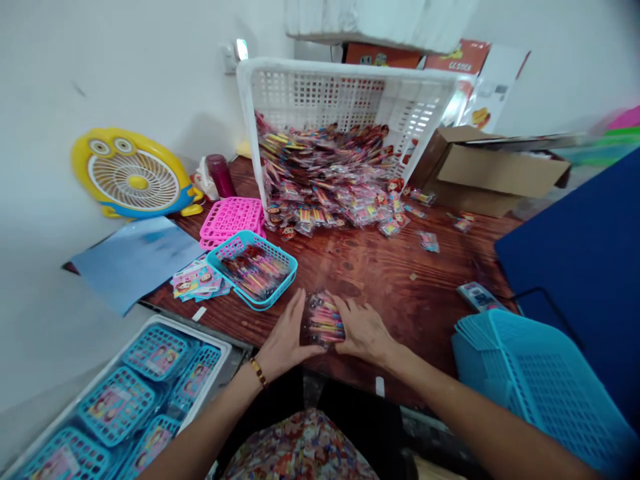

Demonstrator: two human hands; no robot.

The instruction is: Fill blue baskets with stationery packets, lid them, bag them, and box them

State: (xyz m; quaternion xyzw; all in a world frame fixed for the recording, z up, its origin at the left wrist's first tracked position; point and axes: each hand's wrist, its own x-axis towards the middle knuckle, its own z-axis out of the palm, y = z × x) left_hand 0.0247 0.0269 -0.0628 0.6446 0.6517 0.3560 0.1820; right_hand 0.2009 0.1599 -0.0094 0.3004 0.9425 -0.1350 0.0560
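A small stack of clear packets with colourful sticks [325,320] lies on the dark wooden table [390,273] near its front edge. My left hand [285,337] presses against the stack's left side and my right hand [363,328] against its right side, fingers flat and together, squeezing the packets between them. Just to the left stands a small blue basket [257,268] filled with similar packets. At the back a big white crate [345,107] lies tipped on its side, spilling a heap of packets [330,187] onto the table.
Pink baskets [231,219] and picture cards [197,280] lie left of the blue basket. A white tray of filled blue baskets [125,400] sits at lower left, stacked blue baskets [540,387] at lower right. A yellow fan [133,175], cardboard box [495,170] and blue board [585,267] surround the table.
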